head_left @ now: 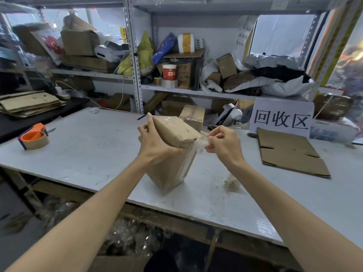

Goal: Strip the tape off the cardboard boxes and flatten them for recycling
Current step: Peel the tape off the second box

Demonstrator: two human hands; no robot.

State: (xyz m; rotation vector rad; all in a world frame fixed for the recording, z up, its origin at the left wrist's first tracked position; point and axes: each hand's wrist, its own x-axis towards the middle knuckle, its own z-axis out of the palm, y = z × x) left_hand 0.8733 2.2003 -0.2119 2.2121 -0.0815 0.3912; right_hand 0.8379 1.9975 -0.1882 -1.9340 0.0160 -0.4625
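I see the left hand (pixel 155 144) gripping the top of the tilted brown cardboard box (pixel 170 169); the right hand (pixel 222 142) pinches crumpled clear tape (pixel 201 143) at its corner. The box rests on the white table (pixel 88 146), near a flat cardboard sheet (pixel 290 152).

Of the person, only the arms and hands are shown. The slender, bare left forearm (pixel 88 209) and the slender, bare right forearm (pixel 294 203) are seen uncovered along their whole visible length. The bare left hand (pixel 155 143) and the bare right hand (pixel 224 143) are likewise uncovered. Knuckles and tendons are outlined on the backs of both hands, and a pale nail is made out at the tip of the left thumb (pixel 149 116).
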